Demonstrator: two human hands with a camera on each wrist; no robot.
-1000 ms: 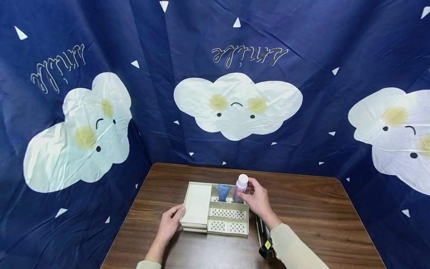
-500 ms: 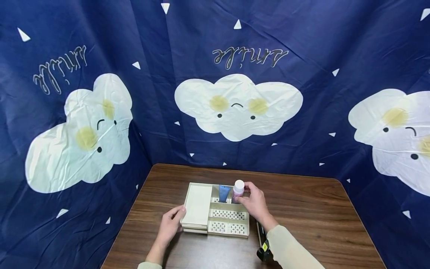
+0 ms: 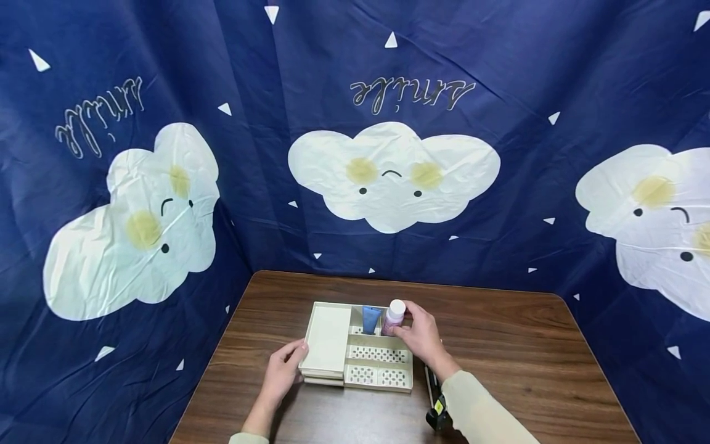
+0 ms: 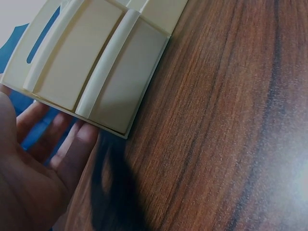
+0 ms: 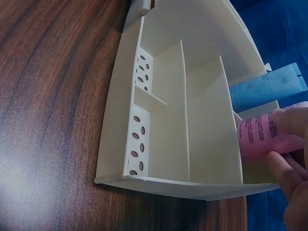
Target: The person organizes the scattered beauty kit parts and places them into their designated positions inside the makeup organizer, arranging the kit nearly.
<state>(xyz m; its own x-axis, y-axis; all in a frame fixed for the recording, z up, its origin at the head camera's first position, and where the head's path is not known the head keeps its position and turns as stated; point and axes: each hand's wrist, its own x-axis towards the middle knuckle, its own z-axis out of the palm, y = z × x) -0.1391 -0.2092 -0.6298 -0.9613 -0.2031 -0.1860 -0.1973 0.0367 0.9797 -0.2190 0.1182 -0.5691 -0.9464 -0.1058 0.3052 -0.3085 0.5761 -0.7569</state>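
A cream desktop organizer (image 3: 328, 339) stands on the table, with drawers on its left side and open compartments on its right. My right hand (image 3: 421, 334) grips a pink bottle (image 5: 264, 137) with a white cap (image 3: 397, 308). The bottle's lower part is inside the back right compartment, its base hidden by the divider. Beside it a blue squeeze tube (image 3: 371, 320) stands in the neighbouring back compartment. My left hand (image 3: 284, 369) rests against the organizer's left side, its fingers (image 4: 79, 144) extended along the wall below the drawer fronts (image 4: 77, 53).
The middle and front compartments (image 3: 378, 374) show perforated bottoms. A slim black object with a yellow label (image 3: 439, 407) lies right of the organizer, partly under my right sleeve (image 3: 482, 404). Blue cloth (image 3: 388, 253) with clouds hangs behind the wooden table (image 3: 516, 345).
My right hand has lowered the bottle deeper into the back right compartment and shifted slightly left before settling. My left hand keeps its place on the organizer.
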